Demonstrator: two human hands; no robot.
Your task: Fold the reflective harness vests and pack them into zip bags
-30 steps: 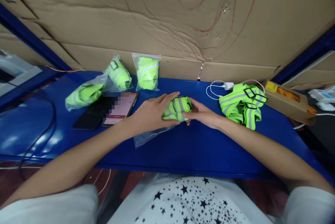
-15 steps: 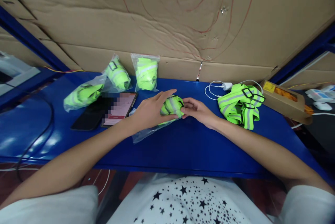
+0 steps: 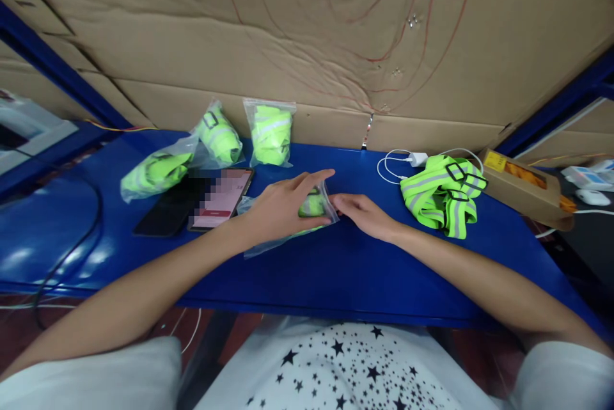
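A folded neon-yellow reflective strap point(image 3: 311, 205) lies inside a clear plastic bag point(image 3: 281, 240) on the blue table point(image 3: 336, 269). My left hand point(image 3: 281, 208) covers the bag from the left, fingers curved over the strap and gripping it through the plastic. My right hand point(image 3: 364, 215) touches the bag's open right end, its fingertips pinched at the plastic edge. A loose pile of the same reflective straps point(image 3: 444, 192) with black buckles lies to the right of my right hand.
Three bagged straps point(image 3: 218, 135) stand at the back left. Two phones point(image 3: 201, 202) lie left of my hands. A white charger with cable point(image 3: 415, 158), a cardboard box point(image 3: 525, 183) and cardboard sheets point(image 3: 311, 45) behind the table.
The folded strap has moved left and into the clear bag. Both hands have shifted with it, the left now over the bag, the right at its mouth.
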